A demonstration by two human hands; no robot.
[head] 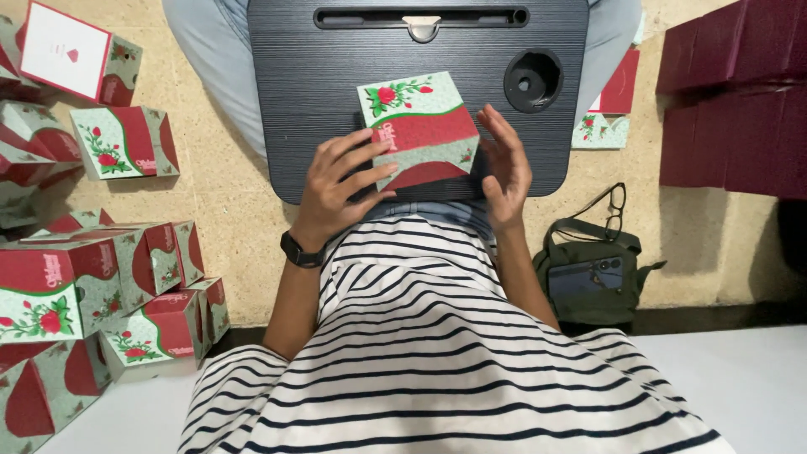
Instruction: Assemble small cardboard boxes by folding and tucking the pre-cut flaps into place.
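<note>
A folded cardboard box (419,126), green and red with a rose print, rests on a black lap desk (336,76) across my legs. My left hand (340,181) lies against the box's near left side, fingers spread onto its red face. My right hand (504,164) is at the box's right edge, palm facing it, fingers straight and slightly apart. A dark watch sits on my left wrist. Whether the right palm touches the box is hard to tell.
Several finished rose-print boxes (101,294) are piled on the floor at left, more (126,141) further up. Stacks of flat dark red card (731,92) lie at right. A green bag with a phone and glasses (593,269) sits right of me. A flat printed sheet (598,130) lies by the desk.
</note>
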